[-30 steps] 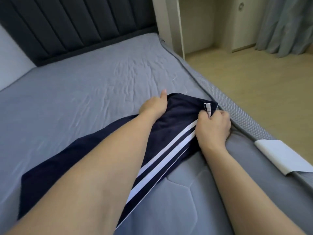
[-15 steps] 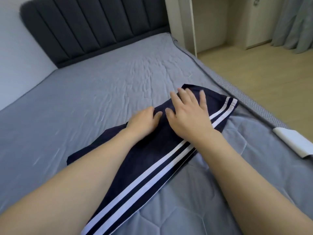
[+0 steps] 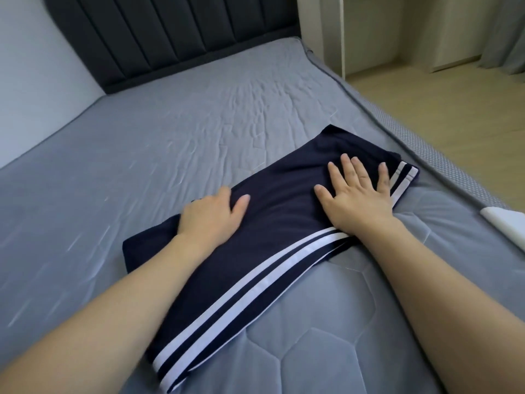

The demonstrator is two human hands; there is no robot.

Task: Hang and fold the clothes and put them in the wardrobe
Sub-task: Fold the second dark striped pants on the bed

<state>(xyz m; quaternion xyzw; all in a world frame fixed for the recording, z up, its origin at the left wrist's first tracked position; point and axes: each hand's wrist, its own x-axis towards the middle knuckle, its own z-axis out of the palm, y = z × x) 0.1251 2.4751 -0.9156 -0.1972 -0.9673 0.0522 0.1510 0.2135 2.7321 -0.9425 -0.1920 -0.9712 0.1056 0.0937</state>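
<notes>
Navy trousers (image 3: 272, 231) with two white side stripes lie folded in a long band on the grey bed (image 3: 176, 143), running from near me up toward the right edge. My right hand (image 3: 356, 194) lies flat on the far end of the band, fingers spread, palm down. Over the band's left edge rests my left hand (image 3: 211, 216), its fingers curled past the edge and its thumb on top of the cloth. Whether the left fingers pinch the fabric is hidden.
A dark padded headboard (image 3: 170, 38) stands at the far end of the bed. The mattress edge (image 3: 426, 143) runs down the right, with wooden floor (image 3: 454, 103) beyond. A white flat object (image 3: 508, 226) lies at the bed's right edge. Grey curtains (image 3: 505, 32) hang at top right.
Both hands let go of the waistband they gripped one second ago. The right hand now presses flat; the left slid to the left edge. The trousers lie flatter and folded shorter.
</notes>
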